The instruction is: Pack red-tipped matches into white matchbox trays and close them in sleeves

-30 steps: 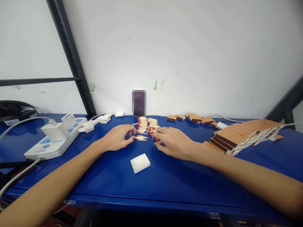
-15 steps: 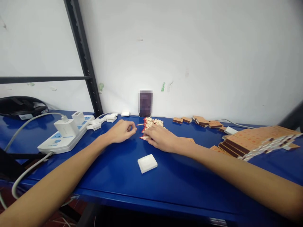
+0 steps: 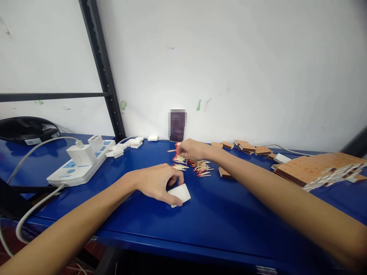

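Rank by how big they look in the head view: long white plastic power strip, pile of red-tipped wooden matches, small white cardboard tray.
1. the white power strip
2. the pile of matches
3. the white tray, partly under the left hand
The tray, though nearer than the matches, looks smaller.

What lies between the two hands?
In the head view, loose matches lie on the blue table between the left hand, gripping a white box, and the right hand.
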`<state>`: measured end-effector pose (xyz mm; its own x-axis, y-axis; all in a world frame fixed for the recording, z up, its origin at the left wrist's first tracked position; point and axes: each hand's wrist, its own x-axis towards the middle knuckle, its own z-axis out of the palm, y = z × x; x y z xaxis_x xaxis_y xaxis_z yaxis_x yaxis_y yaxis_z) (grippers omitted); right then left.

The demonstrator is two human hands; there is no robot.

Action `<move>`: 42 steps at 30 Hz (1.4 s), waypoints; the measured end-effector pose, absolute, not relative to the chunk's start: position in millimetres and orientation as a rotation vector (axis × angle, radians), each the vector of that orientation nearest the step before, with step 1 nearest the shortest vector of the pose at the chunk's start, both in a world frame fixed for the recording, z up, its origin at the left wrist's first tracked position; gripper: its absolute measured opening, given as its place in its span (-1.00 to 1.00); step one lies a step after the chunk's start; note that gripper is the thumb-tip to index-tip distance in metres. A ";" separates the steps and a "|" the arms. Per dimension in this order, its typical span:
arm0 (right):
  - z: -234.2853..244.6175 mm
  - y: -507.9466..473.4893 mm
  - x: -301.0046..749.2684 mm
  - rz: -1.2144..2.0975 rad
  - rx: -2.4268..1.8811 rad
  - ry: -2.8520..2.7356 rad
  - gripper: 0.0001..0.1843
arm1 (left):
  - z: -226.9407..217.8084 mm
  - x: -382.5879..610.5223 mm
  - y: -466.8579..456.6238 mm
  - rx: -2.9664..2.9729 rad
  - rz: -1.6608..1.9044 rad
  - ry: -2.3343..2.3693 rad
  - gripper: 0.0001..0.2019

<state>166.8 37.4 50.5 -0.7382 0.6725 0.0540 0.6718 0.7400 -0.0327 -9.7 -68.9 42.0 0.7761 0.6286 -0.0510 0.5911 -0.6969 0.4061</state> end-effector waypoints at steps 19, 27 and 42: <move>44.3 60.4 159.6 -0.114 -0.979 -2.981 -0.76 | 15.4 -35.8 -16.6 2.660 0.679 1.301 -0.81; 40.7 67.9 164.6 -0.024 -0.891 -2.937 -0.85 | 8.5 -37.4 -7.0 2.700 0.710 1.401 -0.77; 56.0 71.3 181.1 0.573 -0.807 -2.778 -0.78 | 2.7 -31.6 -2.2 2.819 0.536 1.213 -0.65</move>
<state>181.1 71.3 56.0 -0.8333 0.5478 0.0746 0.4736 0.7769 -0.4149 -31.6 -2.2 2.7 0.6377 0.7089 0.3014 0.7000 -0.6966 0.1573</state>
